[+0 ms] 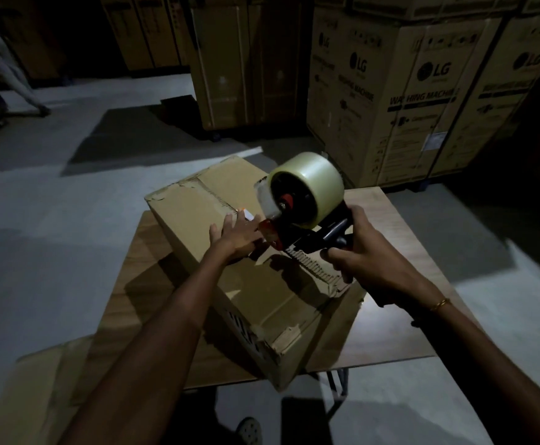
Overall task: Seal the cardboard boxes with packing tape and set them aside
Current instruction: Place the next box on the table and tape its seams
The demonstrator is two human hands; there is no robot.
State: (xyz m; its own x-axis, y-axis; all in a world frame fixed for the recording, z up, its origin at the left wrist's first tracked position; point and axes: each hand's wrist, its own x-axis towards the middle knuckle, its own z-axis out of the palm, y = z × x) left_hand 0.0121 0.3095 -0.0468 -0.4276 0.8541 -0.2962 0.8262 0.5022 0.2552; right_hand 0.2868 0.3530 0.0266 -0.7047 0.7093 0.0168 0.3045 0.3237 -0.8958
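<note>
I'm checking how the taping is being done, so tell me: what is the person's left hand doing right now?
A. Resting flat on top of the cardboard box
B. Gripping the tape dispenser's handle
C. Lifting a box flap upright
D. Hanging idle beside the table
A: the left hand lies with straight fingers on top of the cardboard box, beside the tape dispenser, whose handle the right hand grips.

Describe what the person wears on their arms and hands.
Both forearms are bare, with no sleeves in view and no gloves on the left hand or the right hand. The only thing worn is a thin gold-coloured bangle round the right wrist. No rings or watch can be made out in the dim light.
</note>
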